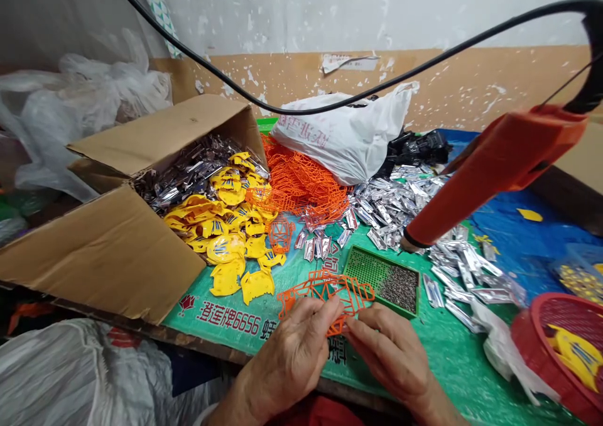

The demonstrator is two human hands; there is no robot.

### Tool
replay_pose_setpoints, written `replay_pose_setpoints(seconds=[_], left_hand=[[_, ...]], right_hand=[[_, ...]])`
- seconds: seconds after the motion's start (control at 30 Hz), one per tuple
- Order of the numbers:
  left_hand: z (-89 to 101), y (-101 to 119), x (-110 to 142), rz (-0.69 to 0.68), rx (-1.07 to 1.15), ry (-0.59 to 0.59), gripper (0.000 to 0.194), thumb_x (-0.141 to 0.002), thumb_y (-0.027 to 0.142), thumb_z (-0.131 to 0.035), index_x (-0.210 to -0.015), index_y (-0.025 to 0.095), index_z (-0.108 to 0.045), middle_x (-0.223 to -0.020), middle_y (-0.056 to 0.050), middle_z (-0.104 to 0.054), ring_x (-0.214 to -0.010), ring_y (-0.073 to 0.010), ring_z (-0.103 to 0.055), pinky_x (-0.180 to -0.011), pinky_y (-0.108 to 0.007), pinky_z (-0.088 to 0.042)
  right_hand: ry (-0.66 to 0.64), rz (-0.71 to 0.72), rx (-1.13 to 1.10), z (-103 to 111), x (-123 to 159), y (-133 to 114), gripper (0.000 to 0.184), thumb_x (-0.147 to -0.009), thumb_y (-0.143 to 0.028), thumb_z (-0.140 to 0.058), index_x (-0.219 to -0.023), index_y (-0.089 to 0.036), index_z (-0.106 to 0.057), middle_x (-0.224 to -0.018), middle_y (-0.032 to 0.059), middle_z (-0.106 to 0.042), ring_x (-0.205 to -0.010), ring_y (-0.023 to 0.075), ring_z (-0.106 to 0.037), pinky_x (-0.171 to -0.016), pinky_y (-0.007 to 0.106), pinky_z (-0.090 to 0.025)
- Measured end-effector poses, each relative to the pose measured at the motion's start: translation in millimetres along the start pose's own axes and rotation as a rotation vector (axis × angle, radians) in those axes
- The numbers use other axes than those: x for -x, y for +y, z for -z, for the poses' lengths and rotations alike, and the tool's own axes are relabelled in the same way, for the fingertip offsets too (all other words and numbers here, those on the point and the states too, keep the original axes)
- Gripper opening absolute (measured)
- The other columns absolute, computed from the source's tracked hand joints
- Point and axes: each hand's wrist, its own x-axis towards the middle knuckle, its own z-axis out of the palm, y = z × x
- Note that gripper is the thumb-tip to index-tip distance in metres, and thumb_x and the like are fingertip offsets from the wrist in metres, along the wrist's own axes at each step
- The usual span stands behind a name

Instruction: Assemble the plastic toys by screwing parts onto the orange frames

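Two hands: the left hand (287, 350) and the right hand (391, 350) sit close together at the near middle of the tabletop (202, 344), both half closed, with curled fingers gripping the same piece from either side.

Held piece: one orange lattice frame (325, 303), made of thin, angular plastic struts with open gaps between them, is raised slightly above a green printed sheet (424, 357) at the near middle.

Far left: an open cardboard box (117, 237) holds a heap of silver strips (183, 168), and yellow plastic pieces (226, 256) spill from it onto the sheet.

Far middle: a tangled pile of orange lattice (301, 181) lies against a white plastic bag (343, 137).

Just beyond the hands: a green perforated tray (362, 269) holds small dark bits (398, 291).

Right: more silver packets (396, 206) are scattered over the sheet and a blue tarp (527, 231), under an orange power tool (494, 174) hanging on a black cable (452, 49).

Near right: a red basket (551, 350) holds a yellow piece (577, 357).
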Motion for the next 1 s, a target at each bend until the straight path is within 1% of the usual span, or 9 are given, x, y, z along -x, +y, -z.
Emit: replay_pose_setpoints(seconds=[0.2, 0.43, 0.67, 0.83, 1.0], left_hand=[[0.0, 1.0, -1.0, -0.018, -0.007, 0.016, 0.069, -0.084, -0.002, -0.04, -0.147, 0.011, -0.017, -0.11, -0.012, -0.064, -0.105, -0.022, -0.056, -0.086, -0.037, -0.056], [-1.7, 0.4, -2.9, 0.001, 0.007, -0.023, 0.068, -0.083, -0.002, -0.041, -0.146, 0.012, -0.019, -0.109, -0.011, -0.063, -0.101, -0.0207, -0.056, -0.085, -0.037, -0.056], [-1.1, -2.4, -2.4, -0.018, -0.047, -0.039, 0.066, -0.083, -0.002, -0.041, -0.145, 0.008, -0.02, -0.108, -0.013, -0.063, -0.102, -0.0218, -0.056, -0.085, -0.038, -0.056], [2.3, -1.9, -3.0, -0.025, -0.052, -0.084, 0.065, -0.085, -0.001, -0.04, -0.146, 0.008, -0.019, -0.108, -0.014, -0.063, -0.104, -0.0213, -0.057, -0.085, -0.037, -0.056], [6.5, -1.1, -3.2, -0.019, -0.038, -0.129, 0.065, -0.085, -0.001, -0.039, -0.146, 0.009, -0.018, -0.109, -0.014, -0.062, -0.105, -0.0223, -0.057, -0.087, -0.038, -0.056]], right_hand=[[0.008, 0.007, 0.015, 0.2, 0.6, -0.5, 0.015, -0.084, -0.006, -0.058, -0.095, -0.014, -0.062, -0.066, 0.0034, -0.063, -0.057, 0.0111, -0.053, -0.052, 0.023, -0.042], [0.015, 0.021, 0.023, -0.4, -1.4, -1.0, 0.012, -0.085, -0.008, -0.057, -0.094, -0.014, -0.062, -0.067, 0.0048, -0.066, -0.059, 0.0118, -0.056, -0.052, 0.024, -0.045], [0.015, 0.013, 0.018, -1.9, 0.0, 0.1, 0.011, -0.083, -0.006, -0.059, -0.092, -0.012, -0.063, -0.067, 0.006, -0.066, -0.058, 0.0122, -0.055, -0.052, 0.025, -0.043], [0.012, 0.026, 0.039, -1.4, -1.4, 0.2, 0.011, -0.085, -0.008, -0.057, -0.093, -0.013, -0.063, -0.067, 0.0061, -0.068, -0.057, 0.0113, -0.053, -0.05, 0.024, -0.041], [0.02, 0.016, 0.037, -2.0, -0.4, -1.3, 0.011, -0.083, -0.009, -0.061, -0.093, -0.013, -0.062, -0.068, 0.0057, -0.067, -0.057, 0.0116, -0.055, -0.051, 0.024, -0.043]])
